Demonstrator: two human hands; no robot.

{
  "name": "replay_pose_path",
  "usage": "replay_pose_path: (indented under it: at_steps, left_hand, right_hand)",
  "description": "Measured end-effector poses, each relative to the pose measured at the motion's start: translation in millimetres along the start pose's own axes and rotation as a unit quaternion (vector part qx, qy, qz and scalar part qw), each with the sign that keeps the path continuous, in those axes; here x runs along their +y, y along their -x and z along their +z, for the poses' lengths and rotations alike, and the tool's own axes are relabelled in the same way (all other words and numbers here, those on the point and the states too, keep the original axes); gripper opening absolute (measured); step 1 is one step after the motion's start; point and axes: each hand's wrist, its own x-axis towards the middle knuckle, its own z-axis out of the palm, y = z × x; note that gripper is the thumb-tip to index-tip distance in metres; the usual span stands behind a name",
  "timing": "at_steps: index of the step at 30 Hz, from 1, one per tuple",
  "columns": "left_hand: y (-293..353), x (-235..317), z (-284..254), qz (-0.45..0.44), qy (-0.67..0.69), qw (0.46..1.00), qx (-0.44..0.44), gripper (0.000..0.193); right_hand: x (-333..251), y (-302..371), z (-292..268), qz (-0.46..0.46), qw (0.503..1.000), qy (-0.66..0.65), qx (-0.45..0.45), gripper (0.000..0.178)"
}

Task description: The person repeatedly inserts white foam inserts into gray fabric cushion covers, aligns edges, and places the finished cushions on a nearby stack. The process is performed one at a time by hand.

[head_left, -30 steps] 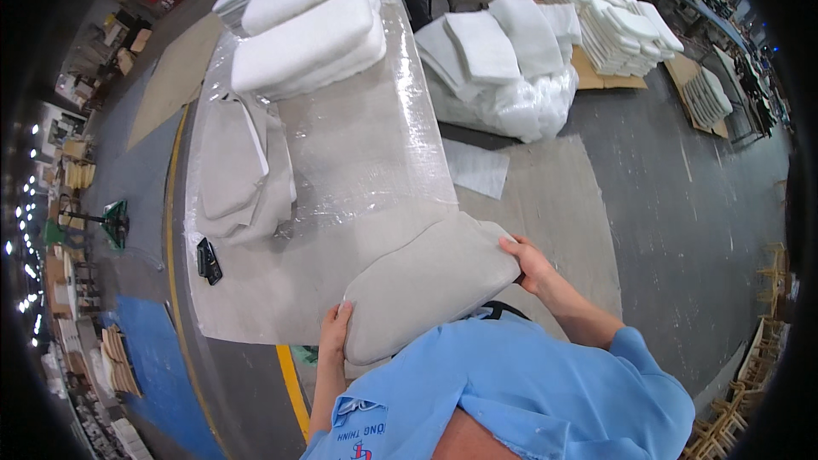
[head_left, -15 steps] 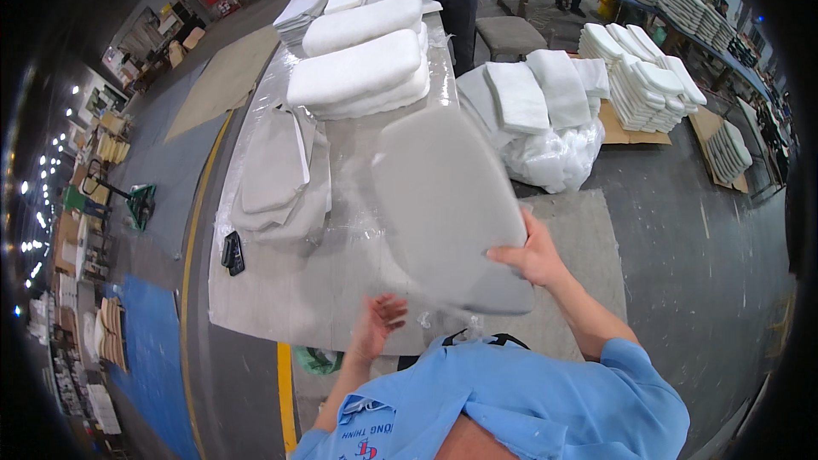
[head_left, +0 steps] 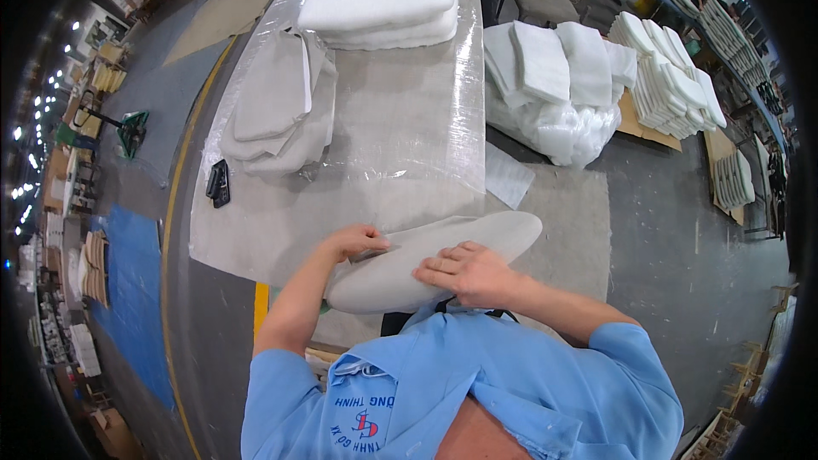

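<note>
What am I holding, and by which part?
A grey cushion: your left hand appears to hold its far edge, toward the left end; your right hand lies across its face, near the middle.

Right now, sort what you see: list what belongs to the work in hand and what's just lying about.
Work in hand:
grey cushion, with left hand and right hand on it
grey stack on the table, likely, by colour
white pads, perhaps

Apparently lying about:
grey stool
green pallet jack
black object, untouched
</note>
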Motion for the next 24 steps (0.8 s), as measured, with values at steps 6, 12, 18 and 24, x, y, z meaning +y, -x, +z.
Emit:
replay_pose_path:
  at_steps: [6,12,18,24]
  left_hand:
    - [-10.4,-5.4,36.4,0.010,-0.064,0.996,0.057,0.047]
    - [-23.3,-1.6,59.7,0.151,-0.183,0.935,0.265,0.033]
    - [-29.1,-16.9,70.7,0.146,-0.207,0.909,0.331,0.031]
    - [-41.0,-15.6,70.1,0.109,-0.273,0.894,0.339,0.033]
  right_hand:
    - [44.8,-35.8,-11.9,0.130,0.910,-0.347,-0.185,0.056]
    - [154.1,-79.4,64.6,0.221,0.944,-0.105,-0.221,0.048]
    - [154.6,-64.7,105.9,0.234,0.954,-0.139,-0.129,0.024]
    - [149.5,-65.4,114.7,0.250,0.961,-0.111,-0.044,0.016]
